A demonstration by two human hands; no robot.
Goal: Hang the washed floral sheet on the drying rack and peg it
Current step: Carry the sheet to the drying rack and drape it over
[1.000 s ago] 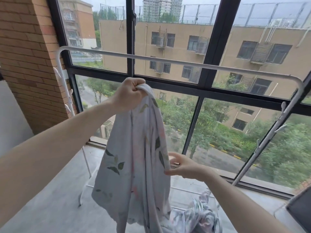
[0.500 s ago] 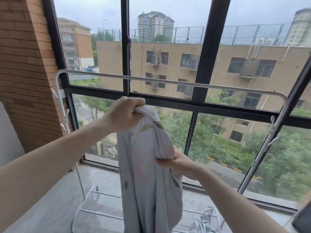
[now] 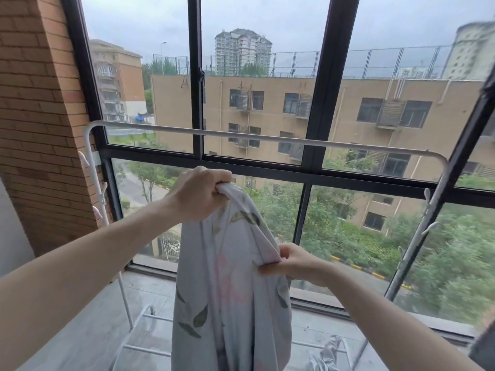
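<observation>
My left hand (image 3: 199, 192) is a tight fist around a bunched bit of the sheet (image 3: 230, 295), and it holds that bit up high. My right hand (image 3: 290, 261) sits lower and pinches the edge of the sheet between thumb and fingers. So both hands grip cloth and neither is open. The sheet hangs down from my left fist in a long, floppy roll, in front of me and below the top bar of the rack (image 3: 267, 137). It does not touch the bar yet. I think the sheet is soft and limp, and a bit heavy if it is wet. It will sag and twist, not stay flat. I think the best place to hold it is along one edge, hands well apart, so it opens wide before I lift it over the bar. A few pegs (image 3: 103, 192) sit on the left pole of the rack, by the brick wall (image 3: 37, 129).
</observation>
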